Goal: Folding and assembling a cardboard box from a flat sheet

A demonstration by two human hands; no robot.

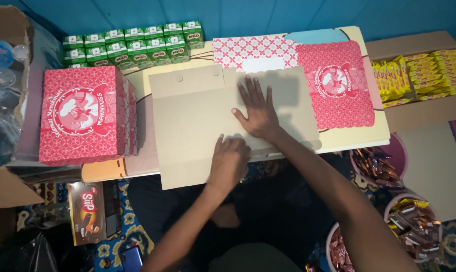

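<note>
A flat, unfolded cardboard box blank [197, 118] lies plain brown side up on the low table, with its red patterned printed side [338, 85] showing at the right. My right hand [258, 112] presses flat on the middle of the blank, fingers spread. My left hand [229, 160] is curled over the near flap, pushing along a fold near the table's front edge.
A stack of assembled red patterned boxes [84, 113] stands at the table's left. Green drink cartons [132, 44] line the back. A carton of yellow snack packs [416, 75] sits at right. Bowls of wrapped snacks [414, 221] and a brown snack box [87, 211] are on the floor.
</note>
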